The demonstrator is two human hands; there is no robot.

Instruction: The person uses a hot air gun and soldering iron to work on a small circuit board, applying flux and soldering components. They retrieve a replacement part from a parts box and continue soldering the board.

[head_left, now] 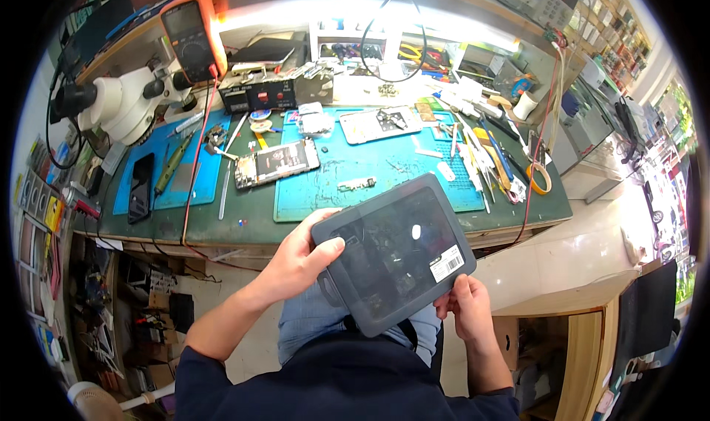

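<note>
A flat dark grey plastic case (392, 254) with a see-through lid is held tilted above my lap, just off the bench's front edge. Small dark items show dimly under the lid, too unclear to name. A white barcode label is stuck near one corner. My left hand (302, 257) grips the case's left side, thumb on top and the other fingers partly hidden beneath. At the lower right edge, my right hand (467, 306) is closed with thumb and fingertips at the rim by the label.
Beyond the case, a blue work mat (325, 192) bears an opened phone (277, 163), a white phone frame (381, 124) and a small part (356, 184). Tweezers and tools crowd the right, beside a tape roll (539, 178). A microscope (126, 106) and an orange multimeter (194, 36) stand left.
</note>
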